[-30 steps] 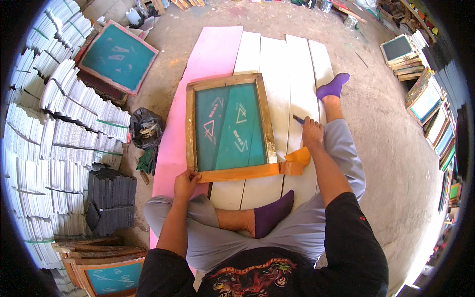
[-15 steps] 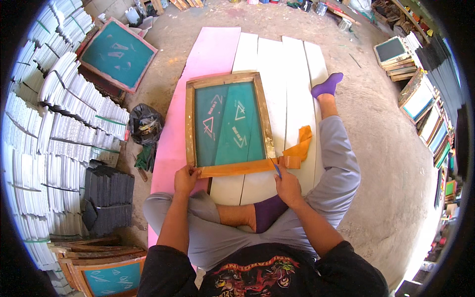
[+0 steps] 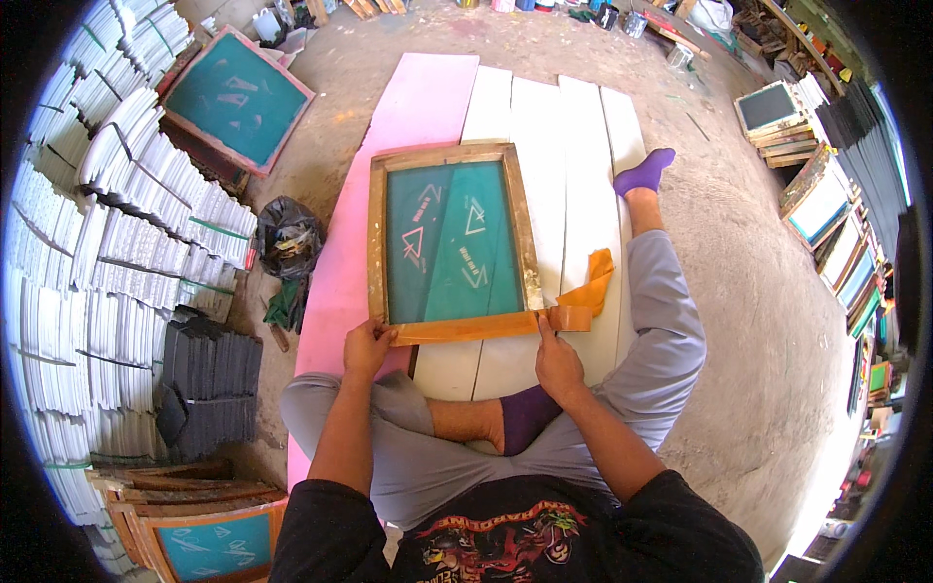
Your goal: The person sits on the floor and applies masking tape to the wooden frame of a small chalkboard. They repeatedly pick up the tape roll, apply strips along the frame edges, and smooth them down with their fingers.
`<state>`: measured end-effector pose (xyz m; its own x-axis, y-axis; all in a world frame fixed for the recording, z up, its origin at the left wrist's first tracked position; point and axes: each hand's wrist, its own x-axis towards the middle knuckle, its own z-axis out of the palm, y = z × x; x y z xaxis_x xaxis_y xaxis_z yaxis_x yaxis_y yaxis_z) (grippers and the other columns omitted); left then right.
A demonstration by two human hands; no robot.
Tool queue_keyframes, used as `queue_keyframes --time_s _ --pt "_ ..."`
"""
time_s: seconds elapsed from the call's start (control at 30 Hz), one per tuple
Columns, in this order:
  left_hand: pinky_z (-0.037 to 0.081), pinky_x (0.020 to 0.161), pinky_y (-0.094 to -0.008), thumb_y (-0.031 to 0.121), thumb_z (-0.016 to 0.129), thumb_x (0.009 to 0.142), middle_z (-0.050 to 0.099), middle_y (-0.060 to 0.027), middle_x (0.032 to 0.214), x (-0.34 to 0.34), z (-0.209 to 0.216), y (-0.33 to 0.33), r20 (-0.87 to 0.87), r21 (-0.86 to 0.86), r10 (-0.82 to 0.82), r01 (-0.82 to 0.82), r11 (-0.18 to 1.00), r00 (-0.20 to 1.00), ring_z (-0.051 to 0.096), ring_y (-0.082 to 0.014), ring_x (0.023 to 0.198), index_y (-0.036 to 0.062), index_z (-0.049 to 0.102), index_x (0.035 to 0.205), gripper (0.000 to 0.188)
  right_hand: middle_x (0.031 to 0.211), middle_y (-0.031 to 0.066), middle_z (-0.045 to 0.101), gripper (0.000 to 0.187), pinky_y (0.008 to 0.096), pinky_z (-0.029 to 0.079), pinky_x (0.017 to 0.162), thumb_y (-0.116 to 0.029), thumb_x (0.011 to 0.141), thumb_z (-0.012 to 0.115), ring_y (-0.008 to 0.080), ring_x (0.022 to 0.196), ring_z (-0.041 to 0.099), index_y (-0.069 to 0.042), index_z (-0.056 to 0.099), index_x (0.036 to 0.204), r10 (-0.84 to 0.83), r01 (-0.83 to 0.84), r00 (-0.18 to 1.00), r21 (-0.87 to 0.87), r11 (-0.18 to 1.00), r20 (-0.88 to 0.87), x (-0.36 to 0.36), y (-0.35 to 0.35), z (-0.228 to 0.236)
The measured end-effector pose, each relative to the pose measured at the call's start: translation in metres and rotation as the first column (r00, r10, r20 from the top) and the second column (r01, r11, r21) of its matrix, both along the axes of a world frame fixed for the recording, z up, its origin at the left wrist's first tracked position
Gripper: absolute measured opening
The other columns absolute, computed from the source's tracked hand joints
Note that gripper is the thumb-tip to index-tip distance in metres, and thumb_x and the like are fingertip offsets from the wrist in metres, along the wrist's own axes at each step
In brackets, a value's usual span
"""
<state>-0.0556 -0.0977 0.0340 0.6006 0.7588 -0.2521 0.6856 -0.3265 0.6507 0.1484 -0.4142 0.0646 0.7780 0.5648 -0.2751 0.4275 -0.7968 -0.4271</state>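
Observation:
A wooden screen printing frame (image 3: 377,233) with teal mesh and pale printed shapes lies in front of my crossed legs. Brown adhesive tape (image 3: 466,329) runs along its near bar, and the tape roll (image 3: 571,319) sits at that bar's right end. My left hand (image 3: 366,350) pinches the near left corner, thumb over the taped edge. At the near right corner my right hand (image 3: 560,367) is closed, its index finger stretched toward the tape beside the roll. The blue-handled cutter seen in it earlier is now mostly hidden by the fingers.
White and pink boards (image 3: 420,107) lie beneath the frame. A crumpled orange piece (image 3: 591,282) is right of it. Stacked white sheets (image 3: 136,248), dark sheets (image 3: 209,389) and a black bag (image 3: 289,238) stand left. More screens (image 3: 238,102) lean around, and others (image 3: 816,199) line the right.
My right hand has moved slightly up and left, closer to the frame's corner, and the blue handle has gone from sight. My left hand stays at its corner.

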Motion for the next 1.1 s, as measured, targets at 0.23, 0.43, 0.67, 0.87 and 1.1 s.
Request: queue_keyframes --time_s 0.23,0.43,0.67,0.87,1.1 --pt "0.057 0.072 -0.0379 0.020 0.080 0.085 0.076 -0.0134 0.084 0.003 0.008 -0.002 -0.035 0.040 -0.013 0.015 0.999 0.999 0.074 -0.0253 0.076 0.0028 0.077 0.096 0.020 0.095 0.0288 0.067 0.052 0.0583 0.052 0.079 -0.012 0.100 0.048 0.0484 0.086 0.066 -0.009 0.044 0.152 0.009 -0.009 0.999 -0.013 1.000 0.036 0.001 0.002 -0.008" --pt "0.057 0.071 -0.0402 0.020 0.080 0.084 0.076 -0.0168 0.085 0.003 0.007 0.000 -0.021 0.008 -0.021 0.021 1.000 1.000 0.074 -0.0284 0.077 -0.0014 0.076 0.100 0.027 0.096 0.0289 0.067 0.052 0.0578 0.053 0.079 -0.012 0.101 0.048 0.0481 0.087 0.067 -0.009 0.044 0.152 0.015 -0.015 0.999 -0.009 1.000 0.050 0.002 0.002 -0.011" --pt "0.057 0.072 -0.0404 0.021 0.081 0.083 0.076 -0.0179 0.086 0.002 0.008 -0.001 -0.012 0.029 -0.033 0.034 0.999 0.999 0.075 -0.0290 0.078 -0.0006 0.076 0.099 0.028 0.095 0.0282 0.067 0.051 0.0575 0.053 0.079 -0.013 0.101 0.047 0.0475 0.086 0.067 -0.009 0.043 0.152 0.015 -0.014 0.999 -0.033 0.999 0.045 0.000 0.004 -0.010" --pt "0.056 0.072 -0.0399 0.020 0.082 0.083 0.075 -0.0155 0.084 0.000 -0.001 0.002 -0.023 0.060 -0.016 0.017 0.998 1.000 0.074 -0.0277 0.076 0.0019 0.076 0.095 0.022 0.096 0.0278 0.067 0.056 0.0570 0.054 0.079 -0.010 0.098 0.049 0.0469 0.087 0.068 -0.008 0.041 0.153 0.018 -0.015 0.999 -0.057 0.998 0.045 -0.002 0.006 -0.017" --pt "0.057 0.073 -0.0395 0.022 0.081 0.083 0.076 -0.0147 0.084 0.002 -0.001 0.002 -0.007 0.030 -0.008 0.008 1.000 1.000 0.074 -0.0276 0.077 0.0026 0.077 0.095 0.023 0.107 0.0270 0.067 0.063 0.0549 0.057 0.081 -0.009 0.095 0.048 0.0443 0.091 0.070 -0.008 0.034 0.157 0.004 -0.003 1.000 -0.165 0.986 0.006 -0.005 0.014 -0.011"
